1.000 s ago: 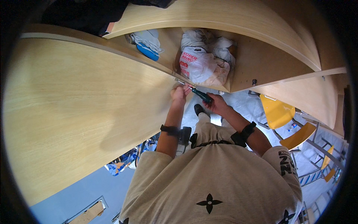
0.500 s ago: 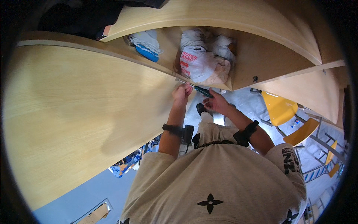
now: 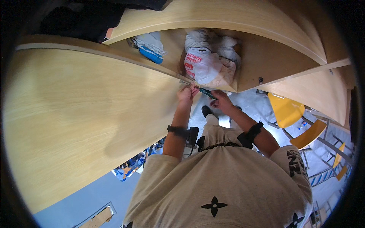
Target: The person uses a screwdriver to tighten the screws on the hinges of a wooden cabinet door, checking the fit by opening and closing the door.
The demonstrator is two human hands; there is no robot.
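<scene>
Pale wood: one broad door panel (image 3: 87,125), left of my left hand (image 3: 185,94). Metal fitting (image 3: 184,81), one, on its edge, just above that hand. Left fingertips: bunched at the tool's shaft; I cannot tell what they pinch. White plastic bag (image 3: 205,70), in the compartment beyond both hands. Green-handled screwdriver (image 3: 208,93), one, between the hands, shaft toward the left. Right hand (image 3: 223,101): thumb and fingers on the handle; against a second ago, its fingers sit looser. I judge the work mid-turn, the grip being reset.
</scene>
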